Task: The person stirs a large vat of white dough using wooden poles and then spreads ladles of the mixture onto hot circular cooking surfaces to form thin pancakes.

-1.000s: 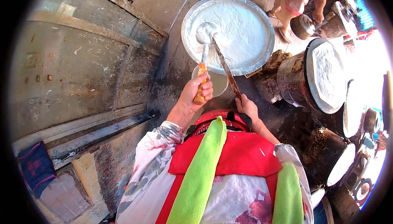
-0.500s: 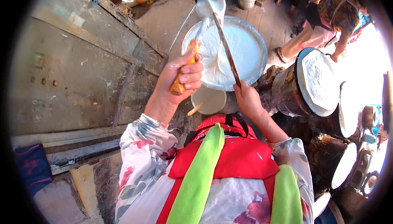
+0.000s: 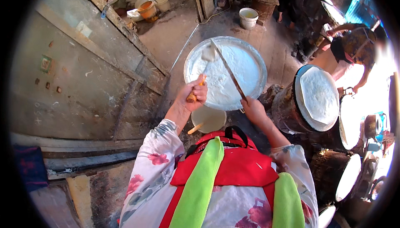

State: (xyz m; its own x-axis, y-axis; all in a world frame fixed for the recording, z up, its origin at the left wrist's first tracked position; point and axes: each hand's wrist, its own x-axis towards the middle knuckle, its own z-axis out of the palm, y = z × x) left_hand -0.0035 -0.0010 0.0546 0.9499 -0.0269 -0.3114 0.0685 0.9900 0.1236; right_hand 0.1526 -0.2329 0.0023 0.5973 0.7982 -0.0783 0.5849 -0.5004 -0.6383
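Watching through the head view, I count 2 bare hands at work. The left hand point(image 3: 193, 96) is curled into a fist around the orange handle of 1 metal ladle point(image 3: 209, 54), whose whitened bowl shows over the far left part of 1 wide, round metal basin point(image 3: 263, 76). The right hand point(image 3: 254, 109) is closed, thumb against fingers, on the near end of 1 long, narrow, dark slat point(image 3: 229, 70); its far tip lines up with the ladle's bowl, though I cannot tell whether they touch. Thick white batter point(image 3: 239, 65) with a rippled surface fills the basin.

Just below the basin I see 1 pale round tub point(image 3: 212, 119) with 1 light stick point(image 3: 195, 129) at its left edge. Pale lettering, partly folded away, runs along the top of the red apron point(image 3: 227, 165); 2 ends of a fuzzy green towel point(image 3: 202, 178) hang over it. To the right, 1 round, dark-rimmed griddle point(image 3: 318, 98) on a drum carries 1 thin white sheet. At upper right I count 2 other people point(image 3: 354, 46), and 1 white bucket point(image 3: 248, 18) stands beyond the basin.
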